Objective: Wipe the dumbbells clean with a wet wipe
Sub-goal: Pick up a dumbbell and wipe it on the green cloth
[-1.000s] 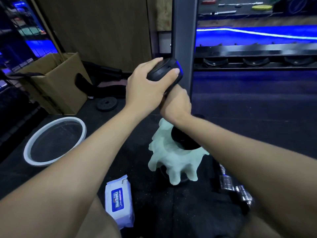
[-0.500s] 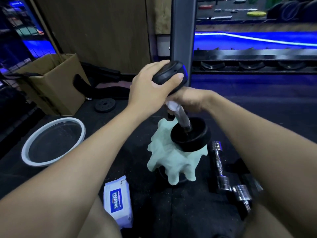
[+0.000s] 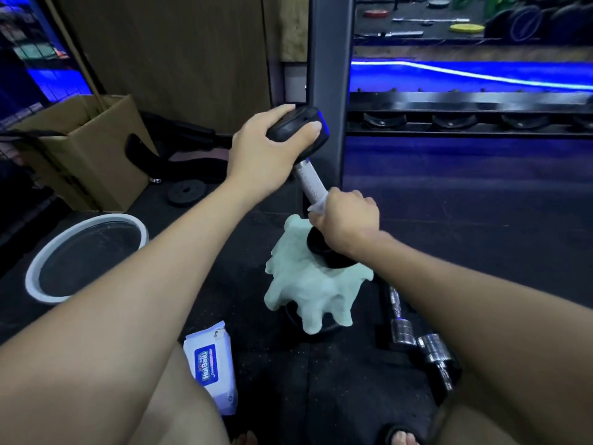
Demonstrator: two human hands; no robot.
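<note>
Since half a second ago the right hand (image 3: 348,221) has slid down the bar (image 3: 310,184) from just under the top plate to the lower end, baring the knurled steel above it. It is curled tight round the bar with the wipe (image 3: 317,205) bunched beneath its fingers. The left hand (image 3: 266,152) clamps the top plate (image 3: 296,126), holding the dumbbell tilted, its lower plate (image 3: 324,252) seated on a pale green cloth (image 3: 308,290) on the floor mat (image 3: 449,220).

To my eye this is the bar-wiping stroke. To do it well, keep the top pinned so nothing rolls, twist the wipe while sliding, and cover the full run between plates.

A wipes pack (image 3: 211,367) lies nearer the person, chrome dumbbells (image 3: 417,338) at the right, a white-rimmed basin (image 3: 38,268) and cardboard box (image 3: 86,149) toward the left edge.
</note>
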